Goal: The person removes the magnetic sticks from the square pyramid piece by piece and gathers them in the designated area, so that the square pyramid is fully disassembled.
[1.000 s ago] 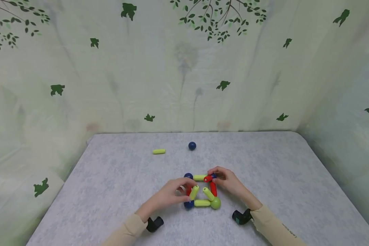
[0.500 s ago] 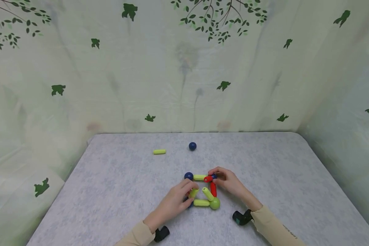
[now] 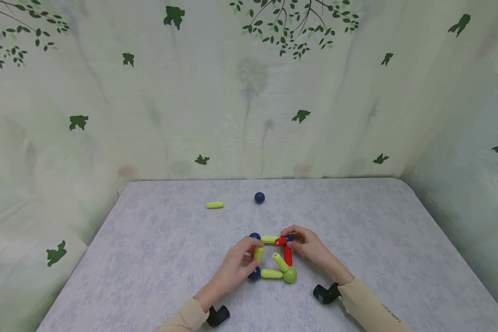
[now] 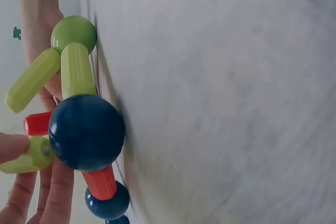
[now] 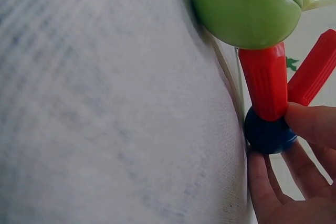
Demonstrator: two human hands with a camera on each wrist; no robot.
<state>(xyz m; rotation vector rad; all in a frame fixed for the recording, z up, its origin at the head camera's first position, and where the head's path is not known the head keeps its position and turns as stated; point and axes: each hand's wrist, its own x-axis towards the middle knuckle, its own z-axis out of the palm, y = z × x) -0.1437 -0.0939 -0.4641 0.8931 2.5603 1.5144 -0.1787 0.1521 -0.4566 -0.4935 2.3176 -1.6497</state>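
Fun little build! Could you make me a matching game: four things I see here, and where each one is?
1. green ball
2. loose blue ball
3. left hand
4. right hand

A. pinching a yellow-green rod
B. joined to a red rod
C. holding a blue corner ball
D. near the table's far edge

Pairs: 1-B, 2-D, 3-A, 4-C
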